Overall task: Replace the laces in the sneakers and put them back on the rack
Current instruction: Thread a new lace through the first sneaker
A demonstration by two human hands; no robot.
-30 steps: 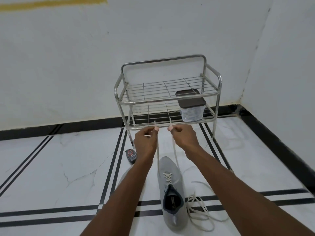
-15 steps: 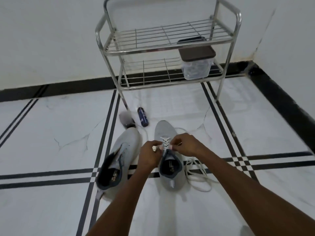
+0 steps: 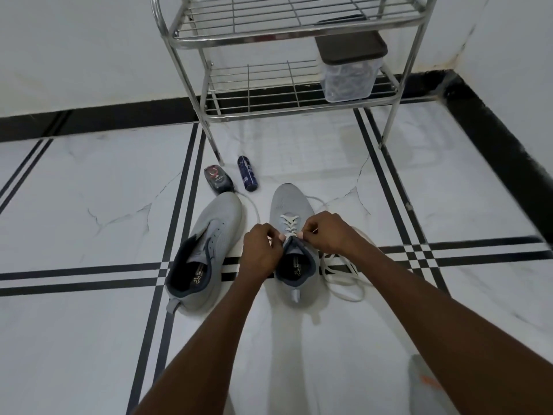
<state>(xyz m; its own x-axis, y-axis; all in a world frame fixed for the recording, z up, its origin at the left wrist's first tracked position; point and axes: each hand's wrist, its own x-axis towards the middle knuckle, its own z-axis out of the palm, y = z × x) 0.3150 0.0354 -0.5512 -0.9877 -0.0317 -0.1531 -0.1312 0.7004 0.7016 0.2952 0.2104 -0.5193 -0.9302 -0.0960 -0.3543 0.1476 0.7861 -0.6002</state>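
Observation:
Two grey sneakers stand on the floor, toes toward the rack. The right sneaker [image 3: 291, 205] has a white lace [image 3: 288, 223] threaded through its lower eyelets. My left hand [image 3: 261, 248] pinches one pink-tipped lace end at the tongue's left side. My right hand [image 3: 324, 233] pinches the other end just right of the tongue. The left sneaker [image 3: 206, 250] lies unlaced, its opening showing. A loose white lace [image 3: 341, 277] is coiled on the floor right of the laced sneaker. The steel wire rack [image 3: 287, 52] stands against the wall behind.
A clear plastic box with a dark lid [image 3: 348, 67] sits on the rack's lower shelf. A dark spray can [image 3: 247, 173] and a small dark bottle [image 3: 217, 178] lie near the rack's front left leg. The wall corner lies at the right.
My hands came down from in front of the rack, where they held the lace ends pulled up taut, to the sneaker's tongue. The view tilted downward, and the left sneaker came into sight.

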